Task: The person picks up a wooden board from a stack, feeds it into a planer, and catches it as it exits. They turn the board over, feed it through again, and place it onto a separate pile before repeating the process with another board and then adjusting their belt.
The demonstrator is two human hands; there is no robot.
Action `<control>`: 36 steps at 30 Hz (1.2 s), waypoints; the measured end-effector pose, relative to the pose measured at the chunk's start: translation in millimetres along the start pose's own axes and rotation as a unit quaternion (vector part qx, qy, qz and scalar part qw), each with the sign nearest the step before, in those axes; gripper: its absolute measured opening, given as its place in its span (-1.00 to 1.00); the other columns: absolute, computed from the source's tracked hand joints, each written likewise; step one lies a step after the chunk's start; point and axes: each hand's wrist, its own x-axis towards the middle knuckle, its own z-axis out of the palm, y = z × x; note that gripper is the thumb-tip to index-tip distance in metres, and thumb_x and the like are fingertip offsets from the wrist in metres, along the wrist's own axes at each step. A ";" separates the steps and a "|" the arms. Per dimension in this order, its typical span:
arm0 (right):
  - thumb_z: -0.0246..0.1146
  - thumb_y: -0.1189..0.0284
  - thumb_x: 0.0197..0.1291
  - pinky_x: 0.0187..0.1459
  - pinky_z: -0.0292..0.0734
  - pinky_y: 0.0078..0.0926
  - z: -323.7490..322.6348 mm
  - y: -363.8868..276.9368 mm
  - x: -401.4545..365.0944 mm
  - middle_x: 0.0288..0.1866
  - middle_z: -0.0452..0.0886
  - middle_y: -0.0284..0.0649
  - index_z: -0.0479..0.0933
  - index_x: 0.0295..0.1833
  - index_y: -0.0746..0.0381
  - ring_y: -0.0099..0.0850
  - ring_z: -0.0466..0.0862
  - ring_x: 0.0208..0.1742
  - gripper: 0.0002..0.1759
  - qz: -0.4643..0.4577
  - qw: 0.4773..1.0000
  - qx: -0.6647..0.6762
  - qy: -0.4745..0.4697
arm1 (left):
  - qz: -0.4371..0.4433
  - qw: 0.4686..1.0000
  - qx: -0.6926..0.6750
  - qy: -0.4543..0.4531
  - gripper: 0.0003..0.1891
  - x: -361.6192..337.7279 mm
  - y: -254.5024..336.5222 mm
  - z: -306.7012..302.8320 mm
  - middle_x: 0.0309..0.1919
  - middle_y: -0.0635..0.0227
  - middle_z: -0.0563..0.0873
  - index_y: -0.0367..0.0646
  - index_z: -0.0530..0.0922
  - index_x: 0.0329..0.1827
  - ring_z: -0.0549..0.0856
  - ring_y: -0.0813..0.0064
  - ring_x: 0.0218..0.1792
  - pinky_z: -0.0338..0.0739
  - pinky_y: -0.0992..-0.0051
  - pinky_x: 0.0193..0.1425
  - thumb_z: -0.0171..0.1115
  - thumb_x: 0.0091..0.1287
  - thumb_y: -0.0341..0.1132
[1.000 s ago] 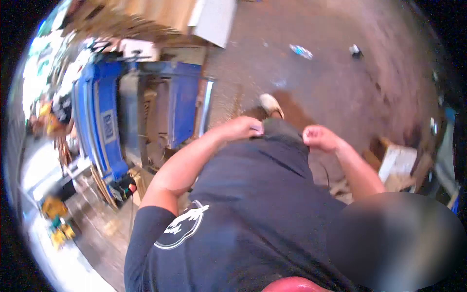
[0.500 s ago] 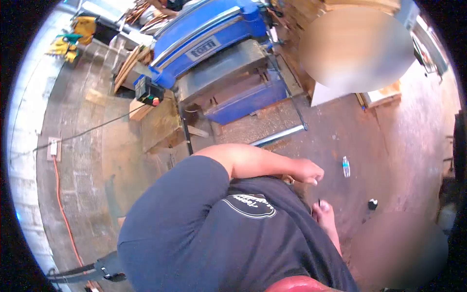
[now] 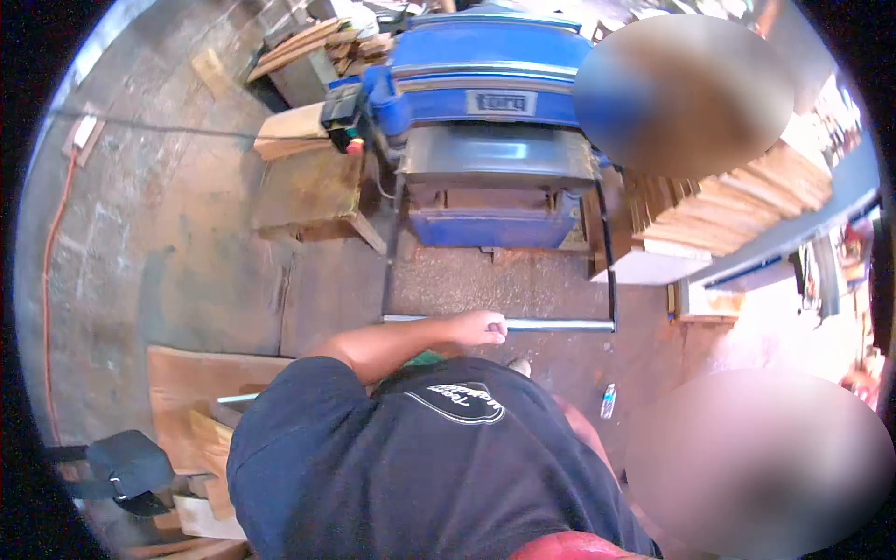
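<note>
My left hand (image 3: 481,327) is closed, fingers curled, with the forearm crossing in front of my black shirt (image 3: 411,476). It overlaps the shiny metal bar (image 3: 560,326) of a floor-level frame in this view. I cannot tell what, if anything, sits inside the fist. Of my right arm, the forearm (image 3: 583,431) shows at the right side of the shirt; the hand itself is hidden behind my torso. A shoe tip (image 3: 519,366) peeks out past the shirt's front edge. Right of it, a clear plastic bottle (image 3: 609,400) is on the floor.
Ahead stands a blue machine (image 3: 490,47) marked "torq". A wooden stool (image 3: 303,198) is at its left, with a black control box (image 3: 343,112) above. Stacked boards (image 3: 747,201) line the right. Wood sheets (image 3: 205,383) lie at lower left; an orange cord (image 3: 54,271) runs along the floor.
My view has turned and shifted, bringing the blue machine straight ahead. My left hand now appears farther left in view, still closed. My right hand, visible before, has gone behind my torso.
</note>
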 end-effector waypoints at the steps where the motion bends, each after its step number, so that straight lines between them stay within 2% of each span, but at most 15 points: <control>1: 0.18 0.21 0.30 0.12 0.47 -0.39 3.7 -15.2 9.3 0.08 0.60 -0.24 0.53 0.11 0.23 -0.37 0.54 0.13 -0.61 0.001 0.999 -0.027 -0.040 | -0.024 0.999 -0.040 -0.007 -0.74 -15.8 9.6 -17.0 -0.20 0.24 0.72 -0.18 0.59 -0.09 0.69 0.39 -0.13 0.55 0.35 -0.02 0.27 0.28 -0.22; 5: 0.20 0.24 0.29 0.12 0.46 -0.39 27.5 -84.9 30.2 0.08 0.61 -0.23 0.53 0.12 0.25 -0.38 0.54 0.13 -0.62 0.037 0.998 -0.032 -0.039 | 0.012 0.994 -0.094 0.051 -0.72 -74.8 -45.9 -69.8 -0.19 0.24 0.72 -0.19 0.59 -0.07 0.69 0.41 -0.12 0.55 0.39 -0.02 0.28 0.30 -0.18; 10: 0.21 0.29 0.28 0.13 0.46 -0.39 71.9 -162.5 80.9 0.08 0.61 -0.22 0.53 0.12 0.26 -0.38 0.55 0.13 -0.62 0.066 0.994 -0.082 0.004 | -0.014 0.979 -0.156 0.132 -0.74 -146.0 -115.8 -132.7 -0.21 0.28 0.72 -0.20 0.59 -0.10 0.67 0.50 -0.14 0.54 0.45 -0.04 0.29 0.31 -0.20; 12: 0.22 0.31 0.28 0.13 0.46 -0.39 88.8 -185.3 92.2 0.08 0.61 -0.21 0.52 0.12 0.27 -0.38 0.55 0.13 -0.63 0.069 0.992 -0.106 0.022 | -0.003 0.956 -0.254 0.146 -0.76 -156.6 -154.6 -132.9 -0.22 0.29 0.72 -0.21 0.60 -0.12 0.67 0.50 -0.14 0.54 0.45 -0.04 0.28 0.32 -0.21; 17: 0.23 0.35 0.26 0.13 0.45 -0.40 115.0 -219.5 116.6 0.08 0.61 -0.21 0.52 0.13 0.28 -0.38 0.55 0.13 -0.63 0.063 0.986 -0.153 0.029 | 0.024 0.971 -0.210 0.111 -0.73 -149.1 -154.8 -159.9 -0.14 0.30 0.68 -0.23 0.56 -0.05 0.63 0.51 -0.07 0.51 0.47 0.06 0.27 0.34 -0.23; 24: 0.26 0.42 0.25 0.14 0.45 -0.40 129.8 -311.3 129.5 0.08 0.62 -0.19 0.52 0.14 0.31 -0.39 0.56 0.14 -0.63 -0.013 0.937 -0.348 0.038 | -0.015 0.944 -0.250 0.213 -0.75 -168.7 -179.2 -182.8 -0.15 0.35 0.67 -0.23 0.56 -0.03 0.62 0.54 -0.09 0.53 0.47 0.02 0.21 0.39 -0.23; 25: 0.26 0.43 0.24 0.14 0.45 -0.40 129.8 -319.9 136.7 0.08 0.62 -0.19 0.52 0.14 0.31 -0.39 0.56 0.14 -0.63 -0.019 0.932 -0.362 0.024 | -0.033 0.943 -0.242 0.228 -0.76 -184.0 -184.4 -191.1 -0.19 0.35 0.69 -0.22 0.58 -0.06 0.64 0.54 -0.14 0.54 0.48 -0.04 0.22 0.38 -0.23; 27: 0.28 0.45 0.22 0.14 0.47 -0.43 83.6 -235.6 218.6 0.07 0.63 -0.19 0.54 0.13 0.26 -0.40 0.58 0.09 -0.64 0.040 0.973 -0.126 -0.191 | -0.084 0.935 -0.241 0.247 -0.76 -212.0 -213.2 -199.5 -0.23 0.35 0.70 -0.22 0.59 -0.10 0.66 0.56 -0.21 0.55 0.50 -0.12 0.20 0.38 -0.21; 28: 0.30 0.42 0.19 0.14 0.49 -0.44 94.8 -282.3 236.6 0.10 0.63 -0.16 0.53 0.15 0.22 -0.43 0.59 0.08 -0.60 0.028 0.974 -0.159 -0.160 | -0.115 0.929 -0.245 0.252 -0.75 -221.7 -237.5 -203.4 -0.25 0.36 0.69 -0.23 0.58 -0.10 0.65 0.58 -0.22 0.55 0.52 -0.15 0.17 0.40 -0.20; 30: 0.34 0.41 0.10 0.18 0.47 -0.32 114.4 -339.1 286.0 0.08 0.62 -0.08 0.50 0.21 0.20 -0.34 0.61 0.08 -0.50 -0.120 0.928 -0.342 -0.091 | -0.175 0.894 -0.308 0.274 -0.73 -252.2 -230.7 -237.5 -0.24 0.36 0.68 -0.21 0.55 -0.03 0.64 0.59 -0.25 0.56 0.52 -0.15 0.16 0.41 -0.19; 31: 0.35 0.41 0.07 0.19 0.45 -0.25 128.6 -372.0 306.5 0.11 0.59 -0.05 0.45 0.25 0.20 -0.23 0.58 0.13 -0.43 -0.172 0.908 -0.378 -0.058 | -0.236 0.851 -0.365 0.293 -0.71 -263.0 -232.7 -255.7 -0.23 0.37 0.67 -0.19 0.51 0.04 0.63 0.60 -0.28 0.57 0.52 -0.15 0.14 0.43 -0.17; 32: 0.37 0.41 0.04 0.21 0.43 -0.18 142.5 -398.0 327.6 0.14 0.55 -0.01 0.40 0.30 0.21 -0.12 0.54 0.17 -0.35 -0.225 0.884 -0.410 -0.023 | -0.238 0.855 -0.361 0.285 -0.71 -270.0 -251.8 -273.3 -0.23 0.37 0.67 -0.19 0.51 0.04 0.63 0.60 -0.28 0.57 0.52 -0.15 0.14 0.43 -0.17; 33: 0.37 0.41 0.04 0.21 0.43 -0.18 152.8 -400.5 354.8 0.14 0.55 -0.01 0.40 0.30 0.21 -0.12 0.54 0.17 -0.35 -0.220 0.890 -0.400 -0.015 | -0.231 0.834 -0.378 0.328 -0.71 -276.6 -276.6 -291.3 -0.23 0.38 0.67 -0.17 0.52 0.02 0.63 0.62 -0.28 0.56 0.53 -0.16 0.15 0.43 -0.16; 35: 0.36 0.41 0.03 0.26 0.36 -0.12 169.6 -401.3 417.1 0.23 0.42 0.08 0.29 0.37 0.19 0.08 0.39 0.27 -0.26 -0.221 0.848 -0.440 0.194 | -0.223 0.792 -0.416 0.388 -0.69 -281.1 -318.9 -342.0 -0.23 0.38 0.68 -0.12 0.52 -0.01 0.65 0.57 -0.28 0.56 0.50 -0.15 0.19 0.39 -0.08; 36: 0.36 0.41 0.03 0.26 0.36 -0.12 174.2 -404.8 443.7 0.23 0.42 0.08 0.29 0.37 0.19 0.08 0.39 0.27 -0.26 -0.214 0.853 -0.429 0.206 | -0.227 0.802 -0.407 0.375 -0.69 -279.2 -346.7 -376.6 -0.23 0.38 0.68 -0.12 0.52 -0.01 0.65 0.57 -0.28 0.56 0.50 -0.15 0.19 0.39 -0.08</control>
